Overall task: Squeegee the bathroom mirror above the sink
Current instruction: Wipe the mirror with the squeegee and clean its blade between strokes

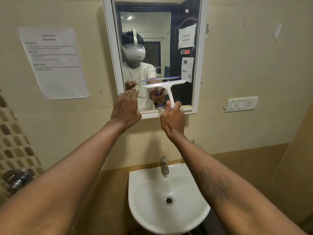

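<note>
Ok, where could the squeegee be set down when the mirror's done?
The sink rim is bare left of the tap, and the basin is empty around the drain. The mirror frame's bottom ledge is narrow, with a small block at its right end. The right hand holds the squeegee; the left hand is free.

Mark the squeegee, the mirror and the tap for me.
squeegee (166, 89): head view, top of the white handle below the blade.
mirror (194, 39): head view, glass on the right side.
tap (165, 166): head view, metal spout over the sink.
</note>
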`<control>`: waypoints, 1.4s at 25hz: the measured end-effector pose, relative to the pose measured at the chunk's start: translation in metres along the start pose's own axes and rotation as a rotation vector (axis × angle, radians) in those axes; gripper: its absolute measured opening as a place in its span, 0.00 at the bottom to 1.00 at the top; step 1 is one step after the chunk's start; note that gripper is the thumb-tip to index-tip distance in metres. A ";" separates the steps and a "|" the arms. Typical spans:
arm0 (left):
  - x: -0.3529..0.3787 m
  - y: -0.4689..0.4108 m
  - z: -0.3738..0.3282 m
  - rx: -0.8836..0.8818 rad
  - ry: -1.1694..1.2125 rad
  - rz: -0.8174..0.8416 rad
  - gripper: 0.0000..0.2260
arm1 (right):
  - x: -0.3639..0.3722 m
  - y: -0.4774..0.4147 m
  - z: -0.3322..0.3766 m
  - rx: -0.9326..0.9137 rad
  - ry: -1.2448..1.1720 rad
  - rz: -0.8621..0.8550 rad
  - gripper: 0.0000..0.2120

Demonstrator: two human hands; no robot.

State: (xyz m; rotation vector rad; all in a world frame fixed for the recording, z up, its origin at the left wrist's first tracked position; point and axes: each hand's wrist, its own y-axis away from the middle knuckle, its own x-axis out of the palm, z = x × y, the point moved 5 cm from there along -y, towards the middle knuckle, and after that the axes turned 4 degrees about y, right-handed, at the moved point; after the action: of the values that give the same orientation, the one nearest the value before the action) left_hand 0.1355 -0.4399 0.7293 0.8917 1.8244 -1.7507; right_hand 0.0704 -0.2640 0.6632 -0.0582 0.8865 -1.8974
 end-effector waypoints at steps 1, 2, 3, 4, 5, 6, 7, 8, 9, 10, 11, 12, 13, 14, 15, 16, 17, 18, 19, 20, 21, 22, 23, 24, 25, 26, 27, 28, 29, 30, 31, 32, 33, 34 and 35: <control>-0.002 -0.003 -0.001 0.001 -0.002 -0.001 0.27 | -0.002 -0.011 0.010 -0.014 -0.023 -0.008 0.14; -0.003 -0.006 -0.003 0.004 -0.006 0.001 0.27 | -0.003 -0.021 0.018 -0.021 -0.040 -0.016 0.15; -0.004 -0.010 -0.003 0.006 -0.009 0.002 0.27 | -0.005 -0.031 0.025 -0.026 -0.049 -0.028 0.16; -0.006 -0.013 -0.004 0.007 -0.010 -0.002 0.27 | -0.007 -0.042 0.032 -0.029 -0.051 -0.040 0.16; -0.008 -0.017 -0.004 0.006 -0.007 -0.011 0.27 | -0.009 -0.051 0.038 -0.030 -0.051 -0.048 0.17; -0.010 -0.020 -0.004 0.006 -0.003 -0.024 0.27 | -0.009 -0.061 0.044 -0.029 -0.050 -0.048 0.18; -0.011 -0.023 -0.005 0.005 0.003 -0.036 0.28 | -0.009 -0.069 0.048 -0.027 -0.045 -0.040 0.19; -0.013 -0.027 -0.005 0.003 0.007 -0.046 0.28 | -0.007 -0.076 0.051 -0.023 -0.037 -0.023 0.19; -0.013 -0.030 -0.005 0.003 0.010 -0.054 0.29 | -0.004 -0.081 0.051 -0.017 -0.031 -0.002 0.20; -0.013 -0.033 -0.005 0.004 0.010 -0.059 0.29 | -0.001 -0.085 0.050 -0.008 -0.025 0.015 0.21; -0.012 -0.037 -0.006 0.005 0.007 -0.060 0.29 | 0.002 -0.087 0.047 -0.003 -0.016 0.023 0.21; -0.011 -0.040 -0.006 0.006 0.001 -0.057 0.29 | 0.005 -0.087 0.044 0.002 -0.006 0.027 0.21; -0.009 -0.042 -0.005 0.005 -0.005 -0.051 0.29 | 0.009 -0.087 0.040 0.007 -0.001 0.031 0.21; -0.007 -0.043 -0.003 0.001 -0.008 -0.045 0.29 | 0.013 -0.085 0.036 0.013 -0.001 0.033 0.21; -0.004 -0.044 -0.001 -0.005 -0.007 -0.037 0.30 | 0.017 -0.083 0.032 0.015 0.004 0.030 0.21; -0.001 -0.044 0.001 -0.012 -0.004 -0.029 0.30 | 0.020 -0.080 0.027 0.016 0.015 0.024 0.20; 0.003 -0.043 0.002 -0.019 0.001 -0.023 0.30 | 0.024 -0.076 0.021 0.015 0.030 0.019 0.18; 0.007 -0.041 0.003 -0.025 0.004 -0.018 0.30 | 0.028 -0.071 0.013 0.015 0.040 0.020 0.16; 0.011 -0.039 0.003 -0.029 0.006 -0.014 0.30 | 0.032 -0.065 0.005 0.018 0.045 0.022 0.15; 0.014 -0.037 0.004 -0.032 0.006 -0.009 0.30 | 0.035 -0.057 -0.004 0.018 0.049 0.023 0.15; 0.017 -0.035 0.004 -0.034 0.002 -0.002 0.30 | 0.039 -0.049 -0.013 0.015 0.056 0.023 0.15; 0.019 -0.033 0.005 -0.035 -0.002 0.002 0.30 | 0.042 -0.040 -0.023 0.009 0.062 0.029 0.14; 0.021 -0.032 0.006 -0.038 -0.004 0.004 0.30 | 0.045 -0.030 -0.032 0.004 0.067 0.045 0.13; 0.022 -0.032 0.007 -0.042 -0.006 0.005 0.30 | 0.049 -0.020 -0.041 0.005 0.070 0.072 0.12; 0.022 -0.031 0.007 -0.044 -0.007 0.006 0.29 | 0.052 -0.011 -0.051 0.015 0.077 0.099 0.11; 0.022 -0.030 0.006 -0.045 -0.008 0.007 0.29 | 0.055 -0.001 -0.060 0.028 0.088 0.120 0.11; 0.022 -0.030 0.005 -0.045 -0.008 0.006 0.30 | 0.057 0.007 -0.067 0.041 0.102 0.133 0.12; 0.022 -0.029 0.004 -0.043 -0.009 0.003 0.30 | 0.058 0.014 -0.073 0.057 0.119 0.143 0.12; 0.021 -0.028 0.003 -0.041 -0.010 -0.001 0.29 | 0.059 0.020 -0.077 0.073 0.138 0.152 0.13; 0.021 -0.027 0.001 -0.040 -0.011 -0.004 0.29 | 0.058 0.025 -0.081 0.085 0.156 0.163 0.13; 0.020 -0.026 -0.001 -0.039 -0.013 -0.006 0.29 | 0.057 0.030 -0.084 0.091 0.174 0.175 0.13; 0.019 -0.024 -0.003 -0.036 -0.013 -0.010 0.28 | 0.056 0.034 -0.086 0.096 0.189 0.186 0.13; 0.018 -0.023 -0.004 -0.032 -0.010 -0.013 0.27 | 0.055 0.037 -0.088 0.105 0.198 0.199 0.13; 0.016 -0.021 -0.005 -0.029 -0.007 -0.014 0.26 | 0.054 0.040 -0.089 0.123 0.201 0.211 0.13; 0.015 -0.020 -0.007 -0.027 -0.005 -0.011 0.26 | 0.052 0.042 -0.088 0.147 0.202 0.219 0.13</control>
State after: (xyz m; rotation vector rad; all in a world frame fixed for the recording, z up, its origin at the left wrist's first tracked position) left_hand 0.1116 -0.4308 0.7329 0.8678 1.8485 -1.7290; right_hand 0.0407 -0.2670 0.5565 0.3129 0.8478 -1.7763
